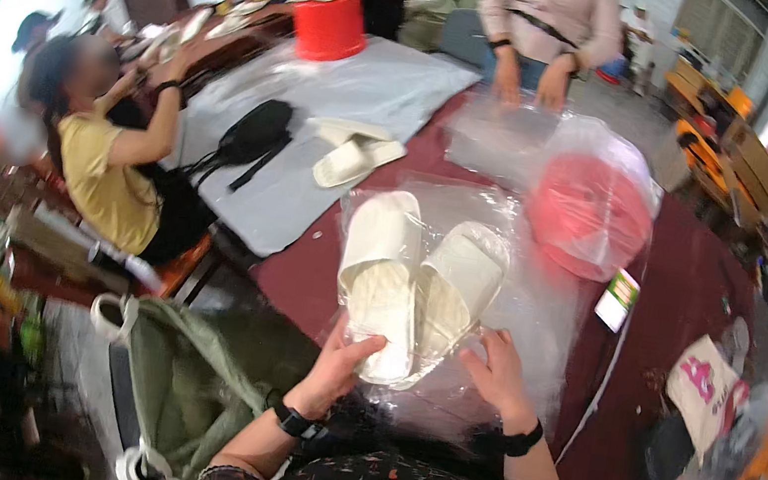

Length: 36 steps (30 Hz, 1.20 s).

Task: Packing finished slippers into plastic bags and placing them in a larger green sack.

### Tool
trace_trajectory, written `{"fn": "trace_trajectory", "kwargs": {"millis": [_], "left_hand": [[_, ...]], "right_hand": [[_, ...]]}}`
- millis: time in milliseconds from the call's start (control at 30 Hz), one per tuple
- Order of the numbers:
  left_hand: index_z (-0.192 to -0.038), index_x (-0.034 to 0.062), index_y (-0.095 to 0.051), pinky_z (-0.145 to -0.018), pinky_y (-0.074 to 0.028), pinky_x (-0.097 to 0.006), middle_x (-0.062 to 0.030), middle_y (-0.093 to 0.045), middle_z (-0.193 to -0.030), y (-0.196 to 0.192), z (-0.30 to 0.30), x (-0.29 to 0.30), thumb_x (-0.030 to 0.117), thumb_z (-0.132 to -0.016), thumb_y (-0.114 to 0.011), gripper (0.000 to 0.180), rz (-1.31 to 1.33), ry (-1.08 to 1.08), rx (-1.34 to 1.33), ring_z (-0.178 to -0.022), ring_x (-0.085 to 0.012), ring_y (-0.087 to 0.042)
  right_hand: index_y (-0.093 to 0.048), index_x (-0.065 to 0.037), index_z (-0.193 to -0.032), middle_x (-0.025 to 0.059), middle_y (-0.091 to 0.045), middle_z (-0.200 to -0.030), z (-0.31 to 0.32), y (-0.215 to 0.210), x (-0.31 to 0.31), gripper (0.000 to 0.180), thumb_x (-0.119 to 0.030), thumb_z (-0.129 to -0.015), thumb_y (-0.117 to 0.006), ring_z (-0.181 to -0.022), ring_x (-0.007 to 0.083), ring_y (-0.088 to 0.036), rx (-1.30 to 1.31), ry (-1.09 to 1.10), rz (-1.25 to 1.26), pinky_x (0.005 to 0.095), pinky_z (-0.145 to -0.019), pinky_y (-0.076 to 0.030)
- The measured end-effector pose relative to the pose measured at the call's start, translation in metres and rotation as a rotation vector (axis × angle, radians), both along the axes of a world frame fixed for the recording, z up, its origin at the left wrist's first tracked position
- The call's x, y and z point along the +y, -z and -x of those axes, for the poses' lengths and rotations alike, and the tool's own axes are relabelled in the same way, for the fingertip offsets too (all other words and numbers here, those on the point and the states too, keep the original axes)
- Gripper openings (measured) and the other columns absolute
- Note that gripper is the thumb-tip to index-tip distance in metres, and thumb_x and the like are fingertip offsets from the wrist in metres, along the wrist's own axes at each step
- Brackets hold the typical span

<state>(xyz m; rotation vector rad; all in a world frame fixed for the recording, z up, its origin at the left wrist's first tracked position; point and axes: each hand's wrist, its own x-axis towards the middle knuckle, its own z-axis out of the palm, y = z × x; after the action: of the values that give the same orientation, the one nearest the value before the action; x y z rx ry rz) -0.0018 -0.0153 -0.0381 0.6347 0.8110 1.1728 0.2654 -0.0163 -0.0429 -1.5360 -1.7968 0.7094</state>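
Observation:
A pair of cream slippers (pixel 381 285) lies side by side in a clear plastic bag (pixel 455 392), toes pointing away from me. My left hand (pixel 330 372) grips the heel of the left slipper, its thumb on top and its fingers beneath. At the bag's right edge, my right hand (pixel 497 377) has closed on the film, thumb uppermost; part of its grip is hidden. Loose clear plastic sheets spread under and around the slippers.
Beyond the bag stands a red round tub (pixel 588 217) under clear film. A phone (pixel 617 300) lies to its right. More cream slippers (pixel 357 157) and a black bag (pixel 255 134) rest at the left. Co-workers sit and stand around; a green sack (pixel 199 392) hangs at lower left.

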Motion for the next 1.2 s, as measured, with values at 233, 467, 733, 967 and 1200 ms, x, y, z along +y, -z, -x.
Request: {"fn": "trace_trajectory", "kwargs": {"millis": [233,467,733,967,1200], "left_hand": [[-0.136,0.0018,-0.041,-0.095,-0.049,-0.033,-0.012,-0.058,-0.125,-0.05,0.138,-0.067,0.002,-0.086,-0.069,0.057,-0.338,-0.828,0.526,-0.112,-0.0191,-0.059],[-0.134,0.0083,-0.042,-0.083,-0.052,-0.052,-0.0312,-0.067,-0.103,-0.042,0.252,-0.16,0.019,-0.082,-0.064,0.058,0.305,-1.089,1.744,-0.094,-0.0525,-0.062],[-0.125,0.0018,-0.05,-0.093,-0.05,-0.039,-0.0149,-0.066,-0.116,0.182,0.268,-0.183,0.005,-0.069,-0.079,0.062,0.457,-0.735,0.915,-0.106,-0.028,-0.064],[-0.134,-0.0009,-0.047,-0.097,-0.048,-0.039,-0.0153,-0.064,-0.123,0.186,0.267,-0.103,0.007,-0.078,-0.072,0.062,0.489,-0.546,0.716,-0.112,-0.0296,-0.062],[-0.158,0.0031,-0.009,-0.11,-0.024,-0.066,-0.0296,-0.011,-0.16,0.275,0.259,-0.106,0.051,-0.076,-0.073,0.114,0.793,0.297,2.117,-0.145,-0.047,-0.017]], "right_hand": [[-0.055,0.002,-0.131,0.0187,-0.063,-0.119,-0.008,0.019,-0.003,0.06,-0.025,-0.081,-0.075,-0.109,0.0366,-0.052,-0.196,-0.128,-0.08,0.0439,-0.096,-0.043],[-0.056,0.002,-0.13,0.0181,-0.059,-0.129,0.002,0.013,-0.005,0.061,-0.024,-0.079,-0.076,-0.118,0.0365,-0.05,-0.232,-0.173,-0.069,0.0439,-0.104,-0.04],[-0.057,-0.001,-0.13,0.0147,-0.058,-0.134,-0.001,0.024,-0.005,0.063,-0.027,-0.076,-0.078,-0.119,0.0354,-0.05,-0.272,-0.173,-0.099,0.0443,-0.104,-0.04],[-0.059,-0.003,-0.127,0.0131,-0.058,-0.135,0.001,0.027,-0.007,0.061,-0.029,-0.075,-0.079,-0.117,0.0348,-0.051,-0.313,-0.112,-0.118,0.0443,-0.103,-0.04],[-0.06,-0.007,-0.125,0.0082,-0.057,-0.138,0.007,0.023,-0.013,0.059,-0.035,-0.076,-0.077,-0.119,0.0343,-0.049,-0.342,-0.073,-0.094,0.0457,-0.104,-0.039]]}}
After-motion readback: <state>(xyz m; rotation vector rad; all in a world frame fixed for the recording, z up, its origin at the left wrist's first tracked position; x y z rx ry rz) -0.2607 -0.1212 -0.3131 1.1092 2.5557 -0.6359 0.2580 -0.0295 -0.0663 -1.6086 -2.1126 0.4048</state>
